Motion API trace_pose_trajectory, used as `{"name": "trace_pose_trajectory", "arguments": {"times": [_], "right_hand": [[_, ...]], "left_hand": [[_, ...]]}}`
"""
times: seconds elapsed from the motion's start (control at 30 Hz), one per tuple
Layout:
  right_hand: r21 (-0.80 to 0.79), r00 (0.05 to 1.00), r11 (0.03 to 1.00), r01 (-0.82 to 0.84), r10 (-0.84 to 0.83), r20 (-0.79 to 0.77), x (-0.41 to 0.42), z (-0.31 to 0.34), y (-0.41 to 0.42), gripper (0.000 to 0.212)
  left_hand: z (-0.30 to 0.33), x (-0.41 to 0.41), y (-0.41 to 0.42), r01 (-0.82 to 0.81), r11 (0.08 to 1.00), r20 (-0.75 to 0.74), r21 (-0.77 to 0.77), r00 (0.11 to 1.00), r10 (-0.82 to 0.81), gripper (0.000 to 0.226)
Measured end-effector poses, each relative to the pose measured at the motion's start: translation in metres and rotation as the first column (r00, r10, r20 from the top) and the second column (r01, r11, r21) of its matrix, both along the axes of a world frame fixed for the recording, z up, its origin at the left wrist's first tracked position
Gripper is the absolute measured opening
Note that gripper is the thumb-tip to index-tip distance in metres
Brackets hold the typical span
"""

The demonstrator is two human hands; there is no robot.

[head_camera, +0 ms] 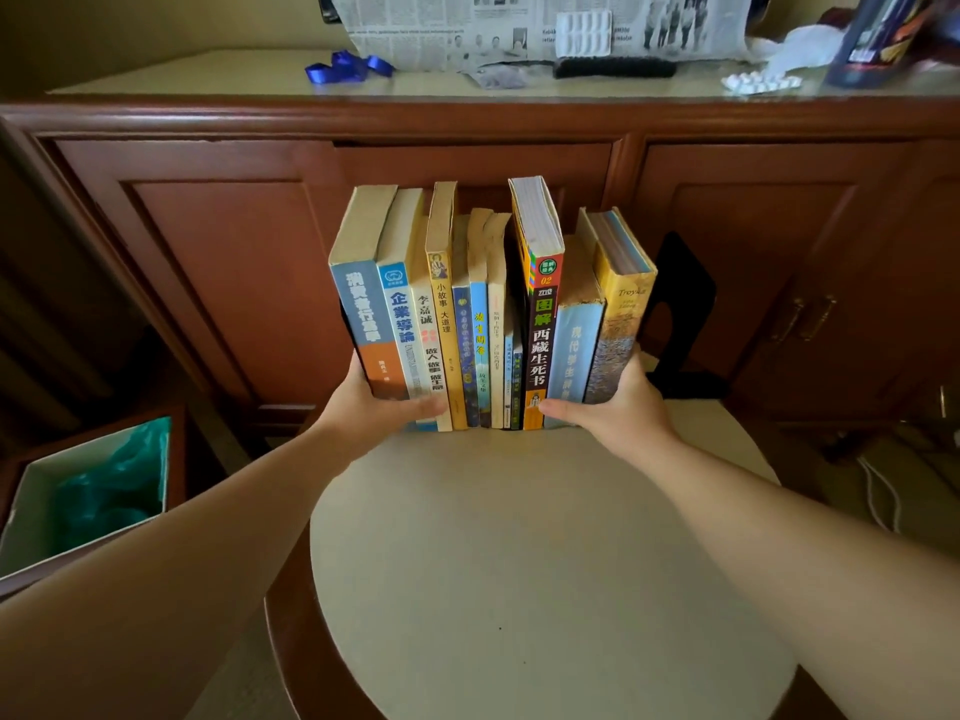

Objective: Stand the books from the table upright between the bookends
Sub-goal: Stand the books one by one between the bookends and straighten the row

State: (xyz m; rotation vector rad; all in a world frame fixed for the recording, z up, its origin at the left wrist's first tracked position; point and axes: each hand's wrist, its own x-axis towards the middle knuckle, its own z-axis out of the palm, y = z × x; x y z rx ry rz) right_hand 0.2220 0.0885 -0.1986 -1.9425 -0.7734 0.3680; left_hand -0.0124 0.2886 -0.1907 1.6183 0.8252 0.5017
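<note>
Two bare hands clamp a row of paperback books (483, 324) at centre frame, one at each end. I note the left hand (374, 407) curled round the lower end of the outermost grey-and-orange book (363, 324), thumb laid across the bottom of the spines; the right hand (618, 407) curled round the foot of the worn yellow-brown book (621, 324) at the far end, thumb likewise pointing inward. The row stands upright, spines toward the camera, at the far edge of a round table (545, 563) with a matte, pale, faintly speckled top and a dark polished wood rim. Page edges look yellowed; several thin middle volumes show warped, curling tops. One tall orange-spined book (540, 330) rises above its neighbours. To the right of the row, just beside the last book, stands a black bookend (680, 304) of thin sheet metal with a rounded top and a cut-out; whether it touches the book I cannot tell. A black edge shows behind the leftmost book, too little to identify. Behind, across the upper frame, runs a glossy reddish wood cabinet (234, 241) with panelled doors, bearing newspaper (415, 33), a blue ribbon (348, 67) and white blister packs (761, 83). At lower left sits a square bin (31, 511) lined with crumpled teal plastic.
</note>
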Motion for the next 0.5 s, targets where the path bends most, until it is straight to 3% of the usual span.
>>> {"name": "trace_pose_trajectory", "arguments": {"times": [0.13, 0.27, 0.37, 0.5], "right_hand": [[0.077, 0.998, 0.996, 0.054, -0.055, 0.022, 0.005, 0.032, 0.0, 0.089], [0.201, 0.999, 0.979, 0.032, -0.027, -0.028, 0.013, 0.067, 0.006, 0.104], [0.225, 0.996, 0.974, 0.013, 0.009, -0.094, 0.011, 0.067, 0.012, 0.111], [0.256, 0.992, 0.966, 0.041, -0.008, -0.125, 0.01, 0.058, 0.016, 0.097]], "left_hand": [[0.034, -0.001, -0.005, -0.019, 0.995, 0.112, 0.098, 0.994, 0.007, 0.089], [0.064, -0.002, 0.0, 0.036, 0.986, 0.204, 0.164, 0.977, -0.069, 0.092], [0.075, 0.001, 0.001, 0.083, 0.982, 0.221, 0.171, 0.968, -0.12, 0.091], [0.074, 0.012, -0.003, 0.082, 0.984, 0.151, 0.157, 0.983, -0.106, 0.085]]}}
